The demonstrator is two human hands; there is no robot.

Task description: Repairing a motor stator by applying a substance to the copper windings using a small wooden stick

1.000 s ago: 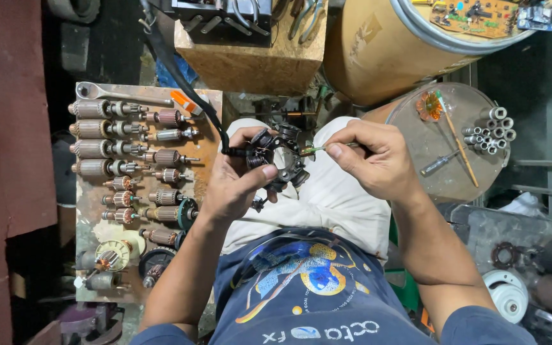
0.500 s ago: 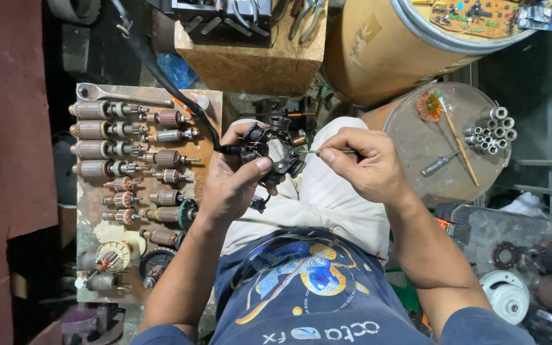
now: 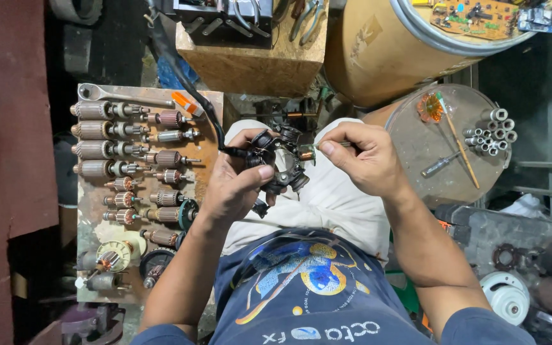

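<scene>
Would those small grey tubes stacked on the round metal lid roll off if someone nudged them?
Probably: the grey tubes are round and lie loosely piled, so a nudge could scatter them. The round lid looks flat with little rim. They seem rigid, likely metal.

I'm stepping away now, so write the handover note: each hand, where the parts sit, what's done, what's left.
Left hand: grip closed on the black wound coil ring, held over the lap, its black cable trailing up to the left.
Right hand: pinching a thin tool at the ring's right edge.
Motor armatures lie in rows on the board at left.
Done: ring in hand, tool on it.
Left: cannot tell from this view.
</scene>
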